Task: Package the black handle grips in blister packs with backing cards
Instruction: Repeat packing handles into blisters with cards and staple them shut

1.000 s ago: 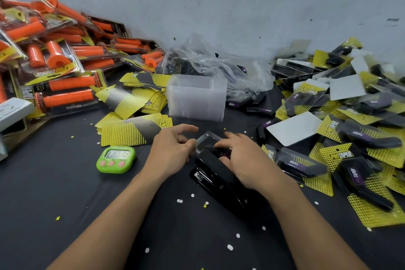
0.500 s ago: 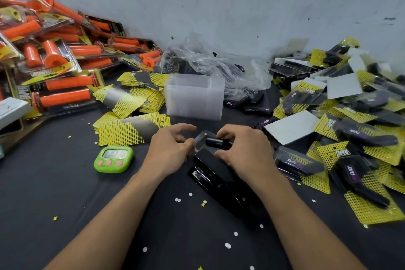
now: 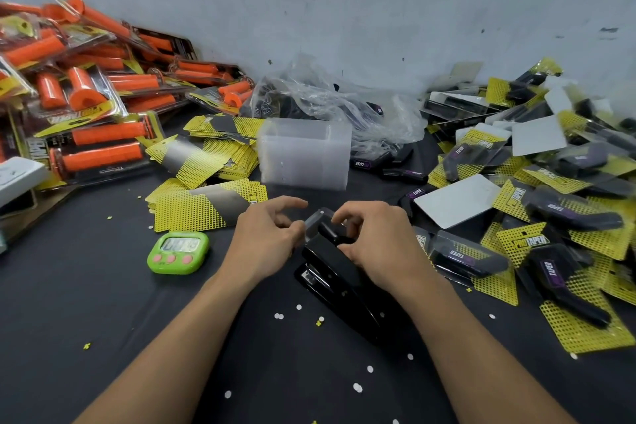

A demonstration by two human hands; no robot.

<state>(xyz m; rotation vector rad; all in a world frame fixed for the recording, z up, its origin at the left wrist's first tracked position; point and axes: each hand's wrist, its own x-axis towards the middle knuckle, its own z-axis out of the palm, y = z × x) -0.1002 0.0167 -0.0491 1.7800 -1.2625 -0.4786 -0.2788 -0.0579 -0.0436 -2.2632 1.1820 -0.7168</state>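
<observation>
At the middle of the black table (image 3: 103, 303) the left hand (image 3: 272, 241) pinches the left edge of a clear blister shell (image 3: 315, 218), index finger lifted apart; the right hand (image 3: 378, 248) curls its fingers on the black grip (image 3: 328, 233) lying in that shell, above the black stapler (image 3: 340, 286); yellow backing cards (image 3: 203, 206) lie just left.

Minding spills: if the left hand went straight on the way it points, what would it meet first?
Probably the clear blister at the fingers of the left hand; behind it, stacked shells.

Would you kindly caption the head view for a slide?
Left hand and right hand hold a black grip in a blister over a stapler.
</observation>
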